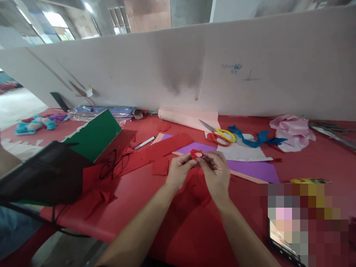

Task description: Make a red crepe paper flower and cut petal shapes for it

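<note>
Between my two hands, above the middle of the red table, is a small red crepe paper piece (pixel 192 152) with a pale pink patch inside it. My left hand (pixel 180 170) pinches its left side with thumb and fingers. On the other side, my right hand (pixel 216 168) grips it the same way, thumb against the lower edge. The fingertips hide much of the piece. Just left of my hands lies a red paper square (pixel 160 166), and a long red paper strip (pixel 155 150) stretches behind it.
Scissors (pixel 219 134) with yellow and orange handles rest behind my hands, near twisted blue paper (pixel 254 139) and purple sheets (pixel 254 170). Eyeglasses (pixel 112 165), a pen (pixel 144 142), a black bag (pixel 52 174) and a green board (pixel 97 133) stand left. A phone (pixel 282 241) lies front right.
</note>
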Tool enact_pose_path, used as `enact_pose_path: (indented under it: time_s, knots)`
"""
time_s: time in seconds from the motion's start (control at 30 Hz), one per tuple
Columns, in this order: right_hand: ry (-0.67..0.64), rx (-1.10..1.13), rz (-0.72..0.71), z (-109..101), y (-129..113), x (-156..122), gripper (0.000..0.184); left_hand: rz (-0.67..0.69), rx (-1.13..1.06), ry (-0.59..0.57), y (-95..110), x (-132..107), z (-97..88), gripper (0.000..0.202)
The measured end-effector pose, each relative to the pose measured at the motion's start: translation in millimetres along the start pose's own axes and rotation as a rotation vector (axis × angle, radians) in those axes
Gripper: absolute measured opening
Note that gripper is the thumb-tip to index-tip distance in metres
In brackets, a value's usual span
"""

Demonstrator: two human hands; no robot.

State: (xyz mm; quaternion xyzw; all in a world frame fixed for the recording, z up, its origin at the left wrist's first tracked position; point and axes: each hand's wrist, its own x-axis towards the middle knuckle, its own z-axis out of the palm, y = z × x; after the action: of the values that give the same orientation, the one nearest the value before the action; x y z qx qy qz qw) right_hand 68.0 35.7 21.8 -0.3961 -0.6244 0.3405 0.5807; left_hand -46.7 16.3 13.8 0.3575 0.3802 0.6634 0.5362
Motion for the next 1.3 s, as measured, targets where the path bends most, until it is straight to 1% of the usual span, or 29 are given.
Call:
enact_pose_path:
  time_s: [0.1,0.2,0.33,0.5,0.6,0.73,0.8,0.87,1.0,1.1,1.2,1.3]
  knots:
    - [-0.034,-0.01,-0.026,1,0,-2,0.014,0.03,-0.013,0.036,1,0,0.8,0.028]
    - [-0.061,-0.037,-0.044,3,-1,-4,0.018,0.034,-0.043,0.061,2,0,1.2,0.028]
    - [-0.051,-0.087,-0.076,5,-4,-7,0.025,0.016,-0.085,0.076,2,0,0.6,0.031]
    - [0.024,-0.132,-0.07,9,-3,-10,0.024,0.034,0.001,0.075,-2,2,-1.1,0.026]
    - [0.076,-0.147,-0.077,10,-1,-12,0.022,0.041,0.017,0.076,-3,0,1.1,0.022]
    - [0.183,-0.123,-0.037,14,1,-17,0.011,0.042,-0.038,0.101,-3,-4,6.9,0.019]
    - [0.228,-0.096,-0.007,16,1,-19,0.012,0.02,-0.087,0.103,-3,-6,8.6,0.019]
    - [0.246,-0.101,-0.013,18,0,-21,0.015,0.001,-0.128,0.1,-4,-6,8.6,0.022]
    - [0.186,-0.094,-0.088,21,-1,-23,0.021,-0.004,-0.157,0.122,-4,-3,6.0,0.026]
    - [0.125,-0.028,-0.075,23,1,-23,0.03,-0.002,-0.189,0.14,-3,0,4.9,0.027]
    - [0.133,-0.002,-0.04,24,3,-23,0.029,-0.012,-0.22,0.148,-2,2,4.0,0.026]
    - [0.138,-0.027,-0.042,24,3,-22,0.025,-0.018,-0.256,0.169,-1,4,2.2,0.025]
